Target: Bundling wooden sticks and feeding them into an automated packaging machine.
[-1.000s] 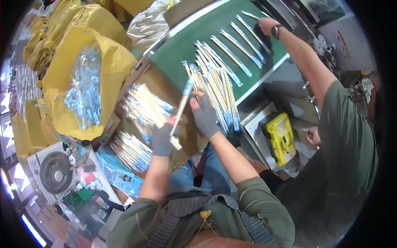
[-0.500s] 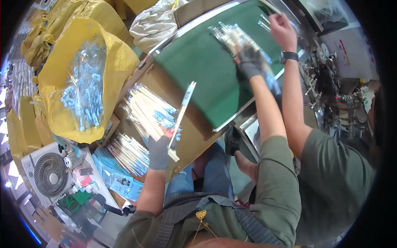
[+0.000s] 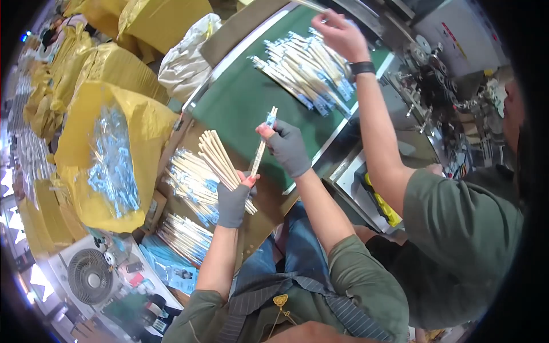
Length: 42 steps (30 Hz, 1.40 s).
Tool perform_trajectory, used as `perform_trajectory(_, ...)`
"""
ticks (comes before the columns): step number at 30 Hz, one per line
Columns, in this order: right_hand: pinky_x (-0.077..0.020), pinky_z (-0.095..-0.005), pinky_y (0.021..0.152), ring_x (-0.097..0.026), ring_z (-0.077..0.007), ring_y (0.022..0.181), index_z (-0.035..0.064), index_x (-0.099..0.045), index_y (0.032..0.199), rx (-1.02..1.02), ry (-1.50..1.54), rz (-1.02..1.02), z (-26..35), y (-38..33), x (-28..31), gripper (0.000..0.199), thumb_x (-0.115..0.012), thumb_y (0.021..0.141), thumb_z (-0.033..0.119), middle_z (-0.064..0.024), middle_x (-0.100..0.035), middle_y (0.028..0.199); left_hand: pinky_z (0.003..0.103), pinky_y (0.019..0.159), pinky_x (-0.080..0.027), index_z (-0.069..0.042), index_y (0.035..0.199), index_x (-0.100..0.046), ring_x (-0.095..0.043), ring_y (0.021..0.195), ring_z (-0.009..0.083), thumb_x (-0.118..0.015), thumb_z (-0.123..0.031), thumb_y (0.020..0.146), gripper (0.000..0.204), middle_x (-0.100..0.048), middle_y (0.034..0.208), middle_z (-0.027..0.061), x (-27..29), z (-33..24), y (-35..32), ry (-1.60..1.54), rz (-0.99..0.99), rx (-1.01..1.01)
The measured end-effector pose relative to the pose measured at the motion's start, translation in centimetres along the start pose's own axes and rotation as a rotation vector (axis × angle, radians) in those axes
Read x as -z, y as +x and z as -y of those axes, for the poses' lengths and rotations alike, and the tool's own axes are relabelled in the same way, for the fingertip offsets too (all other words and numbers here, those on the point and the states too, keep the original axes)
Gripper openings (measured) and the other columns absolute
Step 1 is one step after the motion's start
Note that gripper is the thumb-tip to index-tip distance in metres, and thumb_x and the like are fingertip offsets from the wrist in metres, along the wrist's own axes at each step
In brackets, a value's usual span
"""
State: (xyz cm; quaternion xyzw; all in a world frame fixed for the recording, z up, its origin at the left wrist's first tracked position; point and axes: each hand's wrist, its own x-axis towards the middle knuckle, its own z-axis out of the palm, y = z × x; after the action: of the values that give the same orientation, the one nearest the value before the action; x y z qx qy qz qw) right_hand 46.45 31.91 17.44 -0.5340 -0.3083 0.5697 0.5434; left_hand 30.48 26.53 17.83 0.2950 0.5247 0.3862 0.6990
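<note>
In a grey fingerless glove, my left hand (image 3: 232, 203) grips a bundle of bare-looking wooden chopsticks (image 3: 216, 153), which fan out above and below the fist. My right hand (image 3: 290, 150), gloved the same way, pinches the upper end of a chopstick pair in a blue-printed clear wrapper (image 3: 261, 150). That pair's lower end meets my left thumb. Beside my left hand, a heap of wrapped chopsticks (image 3: 191, 178) lies on the brown board, with another heap (image 3: 184, 237) nearer me. Farther off, a spread of wrapped chopsticks (image 3: 303, 66) rests on the green belt (image 3: 229, 103).
A co-worker's hand (image 3: 346, 35) with a dark wristband hovers over the belt at the right. At the left stands an open yellow sack (image 3: 77, 171) of wrappers, with a fan (image 3: 90, 276) below it. Machinery (image 3: 426, 91) flanks the belt's right side.
My right hand has come back from the chopsticks on the belt to beside my left hand. It now pinches a wrapped pair. The bundle in my left hand stands more upright.
</note>
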Motion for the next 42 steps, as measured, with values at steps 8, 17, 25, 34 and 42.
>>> perform_trajectory(8, -0.0329, -0.0194, 0.048, -0.04, -0.003, 0.053, 0.003, -0.062, 0.087, 0.055, 0.014, 0.043, 0.1, -0.5, 2.5, 0.017, -0.059, 0.083, 0.019, 0.0036, -0.05, 0.065, 0.022, 0.053, -0.04, -0.006, 0.068, -0.052, -0.05, 0.057, 0.0096, -0.068, -0.009, 0.073, 0.017, -0.058, 0.071, 0.005, -1.1, 0.9, 1.9, 0.233, -0.042, -0.146)
perform_trajectory(17, -0.0385, -0.0196, 0.058, -0.047, -0.0046, 0.064, 0.0042, -0.06, 0.086, 0.185, 0.155, -0.154, 1.3, 2.2, 6.7, 0.013, -0.06, 0.083, 0.017, 0.0023, -0.056, 0.075, 0.022, 0.051, -0.04, -0.001, 0.077, -0.057, -0.051, 0.057, 0.0098, -0.067, -0.016, 0.078, 0.018, -0.056, 0.069, 0.0037, -3.6, 0.7, 6.9, 0.263, -0.031, -0.199)
perform_trajectory(25, -0.0525, -0.0293, 0.069, -0.062, -0.0184, 0.083, 0.0036, -0.058, 0.093, 0.26, 0.609, -0.161, 10.5, 2.0, 4.4, 0.016, -0.059, 0.085, 0.018, -0.0077, -0.063, 0.087, 0.032, 0.053, -0.048, 0.004, 0.097, -0.055, -0.056, 0.063, 0.0176, -0.057, -0.013, 0.082, 0.022, -0.055, 0.077, 0.0084, -3.6, 3.6, 16.5, -0.308, -0.072, 0.076)
perform_trajectory(34, -0.0507, -0.0318, 0.076, -0.059, -0.0181, 0.088, 0.0071, -0.055, 0.102, 0.413, 0.953, -0.249, 13.3, 5.0, 9.8, 0.024, -0.058, 0.085, 0.024, -0.0058, -0.061, 0.091, 0.024, 0.042, -0.031, -0.002, 0.078, -0.052, -0.039, 0.048, 0.0097, -0.056, -0.008, 0.081, 0.007, -0.044, 0.062, -0.0003, -4.5, 3.6, 14.7, -0.276, -0.284, 0.039)
perform_trajectory(42, -0.0521, -0.0334, 0.063, -0.06, -0.0222, 0.074, 0.0065, -0.053, 0.1, 0.242, 0.985, -0.323, 11.2, 6.2, 14.5, 0.024, -0.056, 0.086, 0.026, -0.0135, -0.06, 0.089, 0.025, 0.042, -0.033, -0.002, 0.078, -0.054, -0.041, 0.049, 0.0101, -0.053, -0.006, 0.082, 0.006, -0.046, 0.062, 0.0, -5.2, 3.7, 15.6, -0.144, -0.311, 0.042)
